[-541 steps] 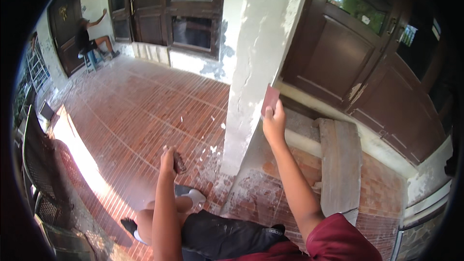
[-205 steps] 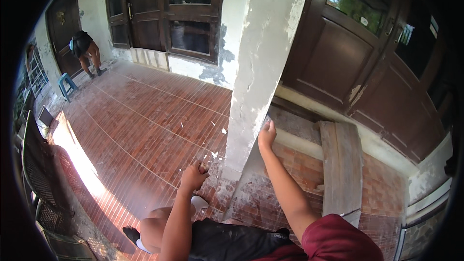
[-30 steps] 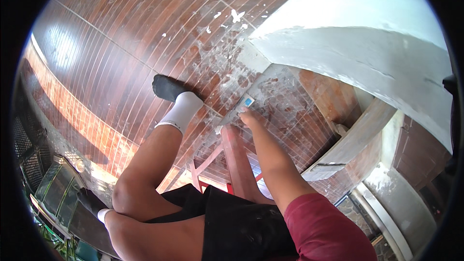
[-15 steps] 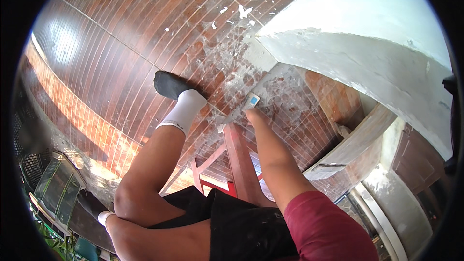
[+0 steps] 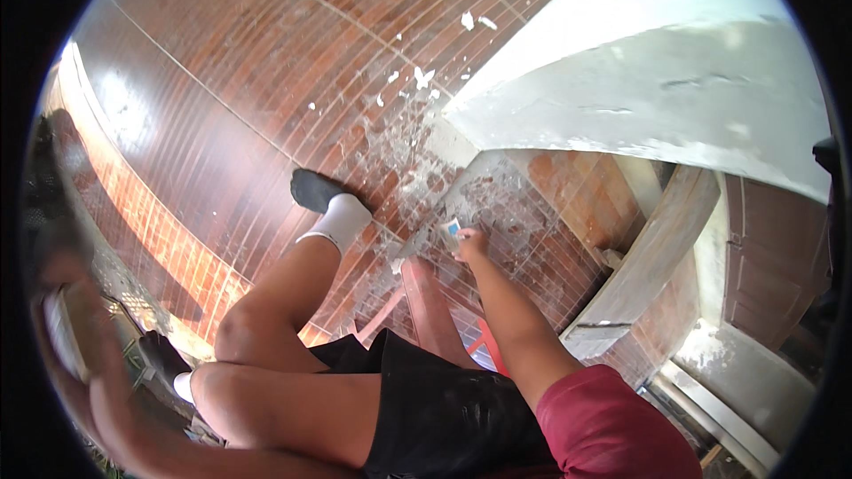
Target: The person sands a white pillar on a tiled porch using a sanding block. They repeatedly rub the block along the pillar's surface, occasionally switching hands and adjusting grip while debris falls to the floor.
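Observation:
Reaching forward at centre, my right hand (image 5: 471, 245) is closed round a small flat pale tool with a blue patch (image 5: 452, 230); its exact kind is not clear. It hovers over or touches the grey-smeared floor (image 5: 497, 200) beside the foot of a white wall; I cannot tell which. At the far left rim, blurred by motion, my left hand (image 5: 75, 288) grips a pale, flat, block-like thing (image 5: 73, 333). Beneath my right forearm a dull-red wooden beam (image 5: 432, 306) runs out from my lap.
White flakes (image 5: 424, 78) lie scattered on the reddish tiled floor (image 5: 231, 53). A white wall (image 5: 639, 98) rises at the right. Behind it stands a plank ledge (image 5: 643, 275) with a flat grey piece (image 5: 595, 337) on it. My dark-socked foot (image 5: 315, 191) rests left of centre.
My left hand has come into view at the left rim with the pale block. The view has shifted, and the right hand's tool is turned differently.

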Demonstrator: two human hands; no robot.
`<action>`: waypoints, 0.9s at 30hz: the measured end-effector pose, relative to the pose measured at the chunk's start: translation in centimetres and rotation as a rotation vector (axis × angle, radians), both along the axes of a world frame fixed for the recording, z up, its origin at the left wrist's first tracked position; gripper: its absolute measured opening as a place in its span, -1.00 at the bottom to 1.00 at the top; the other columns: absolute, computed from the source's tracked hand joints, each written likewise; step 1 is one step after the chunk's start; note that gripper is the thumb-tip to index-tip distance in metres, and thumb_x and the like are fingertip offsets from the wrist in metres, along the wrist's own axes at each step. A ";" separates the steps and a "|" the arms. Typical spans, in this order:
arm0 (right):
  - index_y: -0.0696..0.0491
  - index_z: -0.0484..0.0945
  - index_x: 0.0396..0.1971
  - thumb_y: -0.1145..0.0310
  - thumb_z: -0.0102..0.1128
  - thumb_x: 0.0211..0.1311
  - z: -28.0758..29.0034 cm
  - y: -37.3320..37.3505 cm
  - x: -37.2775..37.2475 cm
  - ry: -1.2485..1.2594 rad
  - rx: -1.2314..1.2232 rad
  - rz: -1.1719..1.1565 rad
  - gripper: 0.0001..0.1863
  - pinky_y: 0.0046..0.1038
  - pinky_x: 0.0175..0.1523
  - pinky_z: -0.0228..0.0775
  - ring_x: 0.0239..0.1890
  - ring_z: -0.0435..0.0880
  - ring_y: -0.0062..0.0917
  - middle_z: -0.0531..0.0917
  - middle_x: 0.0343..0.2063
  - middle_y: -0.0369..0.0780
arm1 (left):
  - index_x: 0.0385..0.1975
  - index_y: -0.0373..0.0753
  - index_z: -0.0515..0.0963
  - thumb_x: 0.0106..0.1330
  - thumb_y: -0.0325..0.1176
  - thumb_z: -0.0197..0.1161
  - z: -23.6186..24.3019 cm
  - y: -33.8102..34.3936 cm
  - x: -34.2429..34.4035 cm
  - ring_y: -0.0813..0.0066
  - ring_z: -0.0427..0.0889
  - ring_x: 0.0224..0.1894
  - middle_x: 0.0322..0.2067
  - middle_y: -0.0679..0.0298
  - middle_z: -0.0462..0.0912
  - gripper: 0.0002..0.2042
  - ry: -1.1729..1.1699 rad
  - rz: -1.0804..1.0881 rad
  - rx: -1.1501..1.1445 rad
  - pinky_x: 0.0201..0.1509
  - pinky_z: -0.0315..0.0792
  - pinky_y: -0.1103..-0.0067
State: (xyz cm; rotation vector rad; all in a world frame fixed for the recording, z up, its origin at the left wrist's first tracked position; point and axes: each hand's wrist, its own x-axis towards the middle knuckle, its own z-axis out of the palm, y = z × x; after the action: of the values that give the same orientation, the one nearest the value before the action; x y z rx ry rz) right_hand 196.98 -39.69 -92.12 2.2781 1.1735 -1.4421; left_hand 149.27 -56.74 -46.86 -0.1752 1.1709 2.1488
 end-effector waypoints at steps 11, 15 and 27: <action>0.27 0.54 -0.06 0.51 0.00 0.18 14.8 1.3 2.4 0.364 0.093 0.131 -0.67 -0.52 -0.44 0.53 -0.56 0.70 -0.47 0.69 -0.50 -0.06 | -0.33 -0.23 0.46 0.27 -0.32 0.13 2.4 8.6 7.0 0.33 0.54 -0.21 -0.29 0.25 0.55 -0.88 0.123 0.239 -0.018 -0.08 0.44 0.39; 0.30 0.54 -0.09 0.48 0.04 0.18 21.1 1.3 4.8 0.557 0.206 0.025 -0.68 -0.53 -0.42 0.54 -0.52 0.70 -0.47 0.69 -0.47 -0.09 | -0.29 -0.24 0.42 0.17 -0.46 0.15 1.8 8.5 11.3 0.31 0.57 -0.19 -0.30 0.22 0.53 -0.87 0.093 0.187 0.015 -0.11 0.48 0.38; 0.29 0.58 -0.15 0.26 0.31 0.08 40.5 9.3 5.9 0.588 0.884 -0.144 -0.57 -0.53 -0.28 0.50 -0.33 0.69 -0.52 0.70 -0.39 -0.12 | -0.18 -0.30 0.47 0.13 -0.55 0.18 4.8 7.4 15.9 0.50 0.56 -0.28 -0.32 0.30 0.54 -0.77 0.529 0.202 -0.095 -0.18 0.46 0.53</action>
State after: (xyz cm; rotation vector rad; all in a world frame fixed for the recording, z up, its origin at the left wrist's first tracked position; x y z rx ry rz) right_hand 202.84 -30.38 -51.59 2.5335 2.2205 -2.0197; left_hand 165.16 -49.39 -42.03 0.2631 1.6089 2.3972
